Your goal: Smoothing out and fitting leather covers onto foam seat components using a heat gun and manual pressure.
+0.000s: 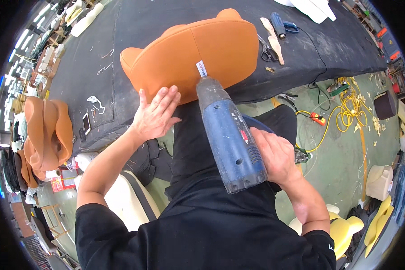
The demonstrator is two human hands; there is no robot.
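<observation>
A tan-orange upholstered seat (166, 56) with a stitched centre seam lies on the dark-covered table in front of me. A small white label (201, 69) shows at its near side, by the seam. My right hand (274, 153) is wrapped round the handle of a blue heat gun (234, 139); its dark nozzle points at the seat beside the label. Most of the handle is hidden behind the body. Flat and with fingers stretched out, my left hand (155, 114) lies at the seat's near left edge; whether the palm presses on it I cannot tell.
Right of the seat lie scissors (267, 53), a pale wooden tool (273, 40) and a second heat gun (278, 25). A phone (86, 122) is near the table's left edge. Yellow cable (346, 112) coils on the green floor. Another tan-orange seat (48, 130) stands at left.
</observation>
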